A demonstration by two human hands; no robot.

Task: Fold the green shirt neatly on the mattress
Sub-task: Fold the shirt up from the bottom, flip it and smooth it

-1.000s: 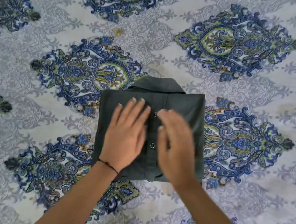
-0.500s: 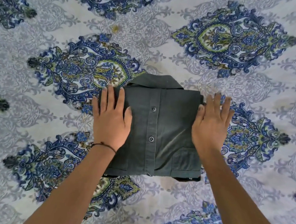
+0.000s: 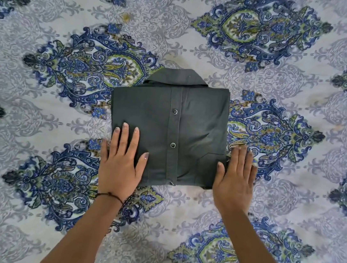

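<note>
1. One dark green button-front shirt (image 3: pixel 190 122) of woven cloth, folded to a compact rectangle. It lies flat near the middle of the mattress (image 3: pixel 284 209), front face up.
   - The collar (image 3: pixel 176 77) sticks out past the far edge.
   - The placket (image 3: pixel 174 131) runs down the centre from far to near.
   - Two dark round buttons (image 3: pixel 174 111) show plainly on the placket, and a third shows partly at the near hem.
   - The chest pocket (image 3: pixel 210 167) sits at the near right corner.

2. One mattress covered by a pale grey-lilac printed sheet (image 3: pixel 41 117). The print has blue, green and yellow paisley medallions in diagonal rows. A small yellowish stain (image 3: pixel 125 16) lies on the far part, well apart from the shirt.

3. The left hand (image 3: pixel 120 164) lies palm down on the near left corner of the shirt.
   - The fingers are straight and close together, with the thumb spread across the cloth toward the placket.
   - Its outer edge overlaps the sheet.
   - Grip: slack and flat; it has hold of nothing.
   - A thin dark thread bracelet (image 3: pixel 110 195) circles the wrist.

4. The right hand (image 3: pixel 235 180) lies palm down at the near right edge of the shirt.
   - The fingers are straight and rest mostly on the sheet just beside the cloth.
   - The thumb touches the shirt's side by the pocket.
   - Grip: slack and flat; nothing is pinched or clasped.

Both forearms are bare and enter from the near edge.
</note>
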